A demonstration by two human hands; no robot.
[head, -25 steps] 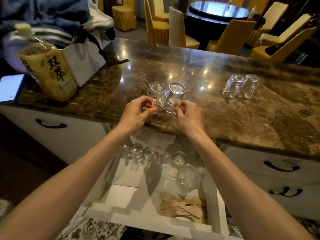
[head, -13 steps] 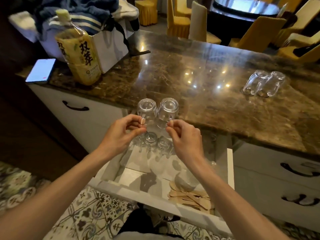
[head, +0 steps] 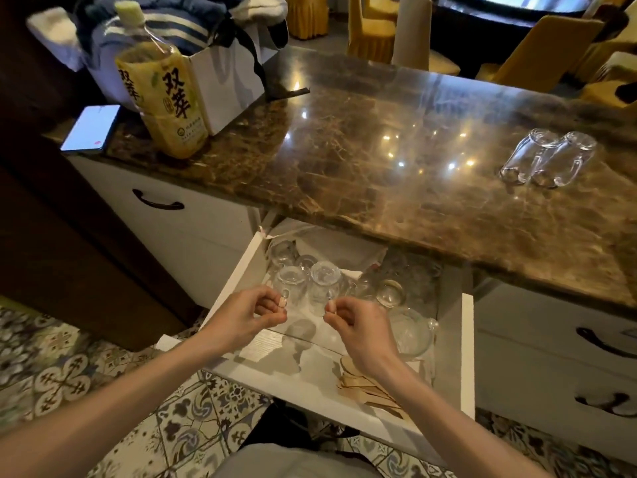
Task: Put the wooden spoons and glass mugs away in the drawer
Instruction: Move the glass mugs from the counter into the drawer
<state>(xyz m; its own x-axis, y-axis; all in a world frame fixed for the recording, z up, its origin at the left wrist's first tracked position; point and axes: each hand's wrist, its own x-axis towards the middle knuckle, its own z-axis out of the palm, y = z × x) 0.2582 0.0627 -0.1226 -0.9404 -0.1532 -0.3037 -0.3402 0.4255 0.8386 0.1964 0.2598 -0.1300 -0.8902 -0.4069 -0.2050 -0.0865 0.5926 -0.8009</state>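
Observation:
My left hand (head: 250,313) pinches the handle of an upside-down glass mug (head: 291,282), and my right hand (head: 362,331) pinches the handle of a second one (head: 324,281). Both mugs hang side by side inside the open white drawer (head: 467,353), low among several other glass mugs (head: 389,293) at its back. Wooden spoons (head: 365,386) lie in a pile at the drawer's front right, partly hidden by my right wrist. Two more glass mugs (head: 548,158) stand upside down on the marble counter (head: 396,174) at the right.
A yellow drink bottle (head: 163,94), a phone (head: 91,127) and a white bag with clothes (head: 220,74) sit at the counter's left end. Shut drawers with dark handles (head: 158,201) flank the open one. Patterned floor tiles lie below.
Both hands have carried the two mugs from the counter's front edge down into the open drawer. The view has tilted down and left.

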